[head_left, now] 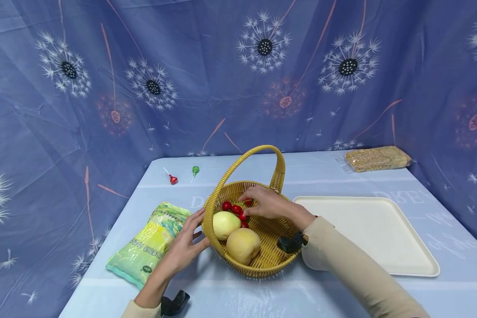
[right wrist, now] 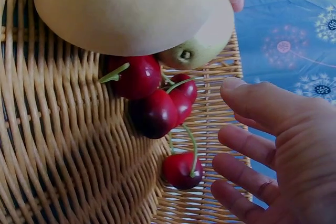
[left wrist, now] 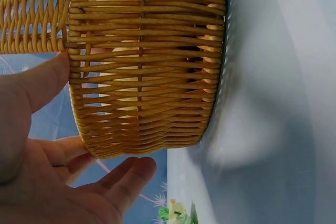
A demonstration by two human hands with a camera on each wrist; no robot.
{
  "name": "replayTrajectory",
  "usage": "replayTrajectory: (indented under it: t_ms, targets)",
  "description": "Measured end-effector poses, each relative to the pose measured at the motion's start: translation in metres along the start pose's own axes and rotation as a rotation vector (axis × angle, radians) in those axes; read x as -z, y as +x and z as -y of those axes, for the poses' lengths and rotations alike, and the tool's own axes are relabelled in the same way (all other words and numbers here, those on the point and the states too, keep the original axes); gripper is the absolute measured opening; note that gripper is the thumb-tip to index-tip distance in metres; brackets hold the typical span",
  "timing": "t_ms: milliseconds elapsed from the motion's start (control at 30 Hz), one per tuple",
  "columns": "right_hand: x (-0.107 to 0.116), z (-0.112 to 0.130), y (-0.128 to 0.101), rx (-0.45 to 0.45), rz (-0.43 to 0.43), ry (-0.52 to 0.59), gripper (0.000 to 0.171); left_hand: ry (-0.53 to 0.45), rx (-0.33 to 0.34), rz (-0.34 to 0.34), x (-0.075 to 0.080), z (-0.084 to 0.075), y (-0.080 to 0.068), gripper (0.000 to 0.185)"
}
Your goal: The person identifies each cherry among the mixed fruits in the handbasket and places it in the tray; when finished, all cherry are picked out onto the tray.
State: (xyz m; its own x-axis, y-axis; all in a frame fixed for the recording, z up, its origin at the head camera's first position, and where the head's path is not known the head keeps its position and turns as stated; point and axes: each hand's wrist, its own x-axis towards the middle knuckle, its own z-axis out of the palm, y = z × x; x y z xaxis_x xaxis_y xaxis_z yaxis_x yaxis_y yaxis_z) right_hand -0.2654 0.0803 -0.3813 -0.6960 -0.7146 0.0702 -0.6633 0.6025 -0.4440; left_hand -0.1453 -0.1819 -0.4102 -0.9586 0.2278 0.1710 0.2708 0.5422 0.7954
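Observation:
A yellow wicker basket [head_left: 272, 260] with a tall arched handle stands on the table. Inside lie a pale green-yellow apple [head_left: 225, 225], a peach-like yellow fruit [head_left: 243, 245] and several red cherries [right wrist: 155, 114] with green stems. My left hand [head_left: 188, 243] is at the basket's left side; in the left wrist view its thumb touches the rim beside the handle, fingers loosely spread. My right hand [head_left: 264, 202] reaches over the rim inside the basket, near the cherries. In the right wrist view its fingers are parted, slightly bent, and hold nothing.
A cream tray [head_left: 365, 234] lies right of the basket, partly behind the right sleeve. A green-yellow packaged bag [head_left: 151, 243] lies at left. Red [head_left: 172, 179] and green lollipops [head_left: 195, 170] lie farther back. A wrapped brown packet [head_left: 377, 159] sits at the back right.

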Motion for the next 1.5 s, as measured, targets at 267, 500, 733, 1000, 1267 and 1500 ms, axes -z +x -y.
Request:
replayTrajectory:
  t_ms: [267, 500, 733, 1000, 1267, 1500]
  targets:
    - [-0.007, -0.003, 0.004, 0.001, 0.046, -0.02, 0.04, -0.045, -0.002, 0.004, -0.002, 0.002, 0.001, 0.068]
    - [-0.013, -0.007, 0.007, -0.002, 0.094, -0.063, 0.035, -0.084, -0.014, 0.007, 0.0, 0.003, 0.001, 0.068]
    - [-0.017, -0.009, 0.007, 0.021, 0.156, -0.06, 0.037, -0.104, 0.008, 0.003, 0.0, 0.004, 0.002, 0.07]
    - [-0.02, -0.01, 0.007, 0.058, 0.168, -0.083, 0.038, -0.127, 0.038, 0.005, 0.0, 0.002, 0.002, 0.072]
    - [-0.021, -0.01, 0.005, 0.004, 0.213, -0.07, 0.035, -0.119, 0.027, 0.004, -0.001, 0.003, 0.003, 0.072]
    - [-0.021, -0.013, 0.003, -0.015, 0.21, -0.065, 0.032, -0.113, 0.022, 0.009, -0.002, 0.003, 0.003, 0.073]
